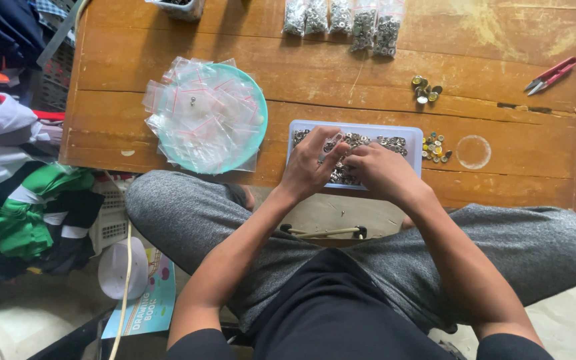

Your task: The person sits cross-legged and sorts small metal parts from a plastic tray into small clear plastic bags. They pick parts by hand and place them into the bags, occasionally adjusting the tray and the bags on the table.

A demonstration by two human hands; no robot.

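Note:
A shallow white tray (411,133) full of small metal snap buttons sits near the front edge of a low wooden table (341,67). Both hands rest over the tray. My left hand (311,163) has its fingers curled over the buttons, fingertips meeting those of my right hand (381,170). The fingertips pinch something small between them; I cannot make out what it is. Left of the tray, a teal plate (256,107) is piled with small clear zip bags (201,117).
Filled bags of buttons (345,19) line the table's far edge. Two small heaps of coloured buttons (435,147) lie right of the tray, beside a clear round lid (473,151). Red thread snips (551,75) lie at far right. Clothes and a basket crowd the left floor.

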